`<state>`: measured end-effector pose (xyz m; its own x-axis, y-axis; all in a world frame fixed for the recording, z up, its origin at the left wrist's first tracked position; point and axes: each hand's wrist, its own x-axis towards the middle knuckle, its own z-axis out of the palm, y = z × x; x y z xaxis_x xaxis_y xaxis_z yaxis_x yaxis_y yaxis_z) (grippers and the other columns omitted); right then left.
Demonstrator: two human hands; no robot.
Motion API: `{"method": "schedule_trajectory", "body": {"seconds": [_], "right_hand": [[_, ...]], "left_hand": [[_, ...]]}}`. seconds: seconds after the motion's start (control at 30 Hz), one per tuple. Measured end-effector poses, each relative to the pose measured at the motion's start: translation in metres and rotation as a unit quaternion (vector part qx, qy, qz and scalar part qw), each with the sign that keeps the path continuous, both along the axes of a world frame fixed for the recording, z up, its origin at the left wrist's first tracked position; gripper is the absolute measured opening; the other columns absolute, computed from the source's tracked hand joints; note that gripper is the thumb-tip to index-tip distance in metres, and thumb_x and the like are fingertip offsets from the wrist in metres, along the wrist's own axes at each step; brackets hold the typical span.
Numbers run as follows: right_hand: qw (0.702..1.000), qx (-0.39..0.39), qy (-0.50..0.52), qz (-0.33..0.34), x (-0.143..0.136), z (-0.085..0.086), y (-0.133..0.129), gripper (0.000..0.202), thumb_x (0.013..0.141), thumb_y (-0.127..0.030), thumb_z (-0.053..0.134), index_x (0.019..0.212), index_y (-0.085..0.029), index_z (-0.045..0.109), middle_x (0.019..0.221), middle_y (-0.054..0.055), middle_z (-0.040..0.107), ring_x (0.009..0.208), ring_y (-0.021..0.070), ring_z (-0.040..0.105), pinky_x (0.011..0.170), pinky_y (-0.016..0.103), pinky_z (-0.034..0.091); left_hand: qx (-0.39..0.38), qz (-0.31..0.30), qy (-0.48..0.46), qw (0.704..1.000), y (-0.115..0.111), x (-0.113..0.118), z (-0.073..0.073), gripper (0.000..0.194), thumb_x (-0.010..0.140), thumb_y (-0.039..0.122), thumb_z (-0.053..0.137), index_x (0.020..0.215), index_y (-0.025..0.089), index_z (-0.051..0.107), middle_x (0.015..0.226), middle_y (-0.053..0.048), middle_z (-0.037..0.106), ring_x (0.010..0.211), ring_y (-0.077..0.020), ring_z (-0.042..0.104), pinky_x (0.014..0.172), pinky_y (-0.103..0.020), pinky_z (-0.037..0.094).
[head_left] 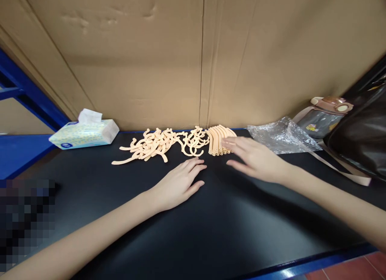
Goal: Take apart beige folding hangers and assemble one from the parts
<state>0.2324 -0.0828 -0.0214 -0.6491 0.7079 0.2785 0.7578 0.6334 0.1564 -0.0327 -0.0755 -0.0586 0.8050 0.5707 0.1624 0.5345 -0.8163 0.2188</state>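
On the worktop (196, 240), the row of curved strips (216, 140) lies immediately right of the loose pile (155, 145), long axes running away from you. Your right hand (253, 157), fingers extended, is nearer the row; contact cannot be determined. Your left hand (177, 184) is open in front of the pile.

The left forearm (99, 240) stretched from the near left, its left hand (171, 187) palm down, fingers slightly spread toward the far right and thumb held apart on the near side. The right forearm (328, 193) extended from the near right, its right hand (259, 159) pointing left with fingers outstretched; the 2 hands were near each other, apart.
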Motion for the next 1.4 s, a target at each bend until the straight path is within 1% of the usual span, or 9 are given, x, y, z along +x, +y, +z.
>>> {"method": "schedule_trajectory", "body": {"seconds": [0.07, 0.17, 0.27, 0.37, 0.67, 0.87, 1.0, 1.2, 1.4], "right_hand": [[0.997, -0.029, 0.019, 0.069, -0.023, -0.003, -0.008, 0.044, 0.092, -0.035, 0.040, 0.131, -0.014, 0.045, 0.133, 0.011, 0.049, 0.122, 0.0231, 0.046, 0.103, 0.039, 0.039], [0.989, -0.063, 0.029, 0.128, -0.040, -0.020, -0.010, 0.042, 0.093, -0.034, 0.040, 0.129, -0.013, 0.048, 0.132, 0.011, 0.050, 0.120, 0.0230, 0.048, 0.100, 0.039, 0.042], [0.985, -0.084, 0.056, 0.137, -0.041, -0.039, -0.005, 0.039, 0.093, -0.033, 0.040, 0.127, -0.016, 0.050, 0.130, 0.010, 0.052, 0.118, 0.0221, 0.051, 0.099, 0.040, 0.044], [0.985, -0.097, 0.091, 0.113, -0.036, -0.048, -0.003, 0.038, 0.094, -0.032, 0.039, 0.126, -0.017, 0.052, 0.131, 0.009, 0.052, 0.119, 0.0203, 0.051, 0.101, 0.038, 0.043], [0.985, -0.088, 0.106, 0.101, -0.036, -0.049, -0.007, 0.038, 0.094, -0.033, 0.039, 0.127, -0.020, 0.053, 0.131, 0.010, 0.053, 0.119, 0.0218, 0.052, 0.099, 0.042, 0.044], [0.988, -0.096, 0.050, 0.111, -0.029, -0.042, -0.012, 0.045, 0.094, -0.036, 0.038, 0.134, -0.016, 0.046, 0.140, 0.011, 0.044, 0.127, 0.0220, 0.043, 0.106, 0.040, 0.037], [0.989, -0.100, 0.039, 0.101, -0.024, -0.040, -0.020, 0.050, 0.093, -0.042, 0.040, 0.137, -0.019, 0.041, 0.144, 0.010, 0.038, 0.130, 0.0242, 0.039, 0.107, 0.043, 0.035], [0.992, -0.060, 0.058, 0.098, -0.029, -0.047, -0.021, 0.044, 0.093, -0.038, 0.040, 0.130, -0.016, 0.050, 0.138, 0.013, 0.045, 0.124, 0.0254, 0.046, 0.103, 0.044, 0.040], [0.986, -0.072, 0.084, 0.122, -0.030, -0.050, -0.016, 0.038, 0.092, -0.036, 0.042, 0.123, -0.018, 0.056, 0.132, 0.007, 0.053, 0.120, 0.0201, 0.051, 0.102, 0.037, 0.042]], "left_hand": [[0.004, 0.001, 0.002, 1.000, -0.003, -0.003, -0.002, 0.040, 0.095, 0.033, 0.036, 0.131, 0.018, 0.041, 0.138, -0.010, 0.042, 0.130, -0.0212, 0.037, 0.108, -0.039, 0.034], [0.007, 0.007, 0.016, 1.000, -0.010, -0.009, -0.003, 0.041, 0.096, 0.033, 0.035, 0.133, 0.019, 0.040, 0.140, -0.009, 0.040, 0.132, -0.0219, 0.035, 0.109, -0.041, 0.033], [0.003, 0.022, 0.022, 1.000, -0.016, -0.013, -0.002, 0.040, 0.096, 0.034, 0.034, 0.133, 0.020, 0.041, 0.141, -0.008, 0.040, 0.133, -0.0218, 0.034, 0.109, -0.042, 0.032], [0.004, 0.026, 0.019, 0.999, -0.017, -0.014, -0.002, 0.040, 0.096, 0.035, 0.034, 0.133, 0.021, 0.042, 0.141, -0.007, 0.041, 0.132, -0.0210, 0.034, 0.109, -0.041, 0.033], [-0.011, -0.016, 0.012, 1.000, -0.013, -0.027, 0.005, 0.042, 0.091, 0.041, 0.046, 0.130, 0.026, 0.045, 0.143, -0.006, 0.040, 0.129, -0.0223, 0.040, 0.106, -0.039, 0.036], [0.001, 0.001, 0.029, 1.000, -0.015, -0.024, 0.003, 0.044, 0.093, 0.043, 0.040, 0.132, 0.023, 0.043, 0.144, -0.007, 0.038, 0.131, -0.0211, 0.038, 0.108, -0.038, 0.034], [0.006, 0.023, 0.040, 0.999, -0.017, -0.022, 0.002, 0.050, 0.093, 0.048, 0.037, 0.136, 0.022, 0.039, 0.146, -0.008, 0.034, 0.134, -0.0215, 0.033, 0.109, -0.039, 0.031], [0.026, 0.017, 0.051, 0.998, -0.017, -0.022, 0.002, 0.051, 0.094, 0.047, 0.035, 0.137, 0.021, 0.037, 0.145, -0.009, 0.035, 0.133, -0.0220, 0.034, 0.109, -0.039, 0.032], [0.030, 0.018, 0.060, 0.998, -0.017, -0.021, 0.002, 0.052, 0.094, 0.049, 0.033, 0.137, 0.019, 0.038, 0.145, -0.009, 0.036, 0.133, -0.0221, 0.034, 0.109, -0.039, 0.031]]}}
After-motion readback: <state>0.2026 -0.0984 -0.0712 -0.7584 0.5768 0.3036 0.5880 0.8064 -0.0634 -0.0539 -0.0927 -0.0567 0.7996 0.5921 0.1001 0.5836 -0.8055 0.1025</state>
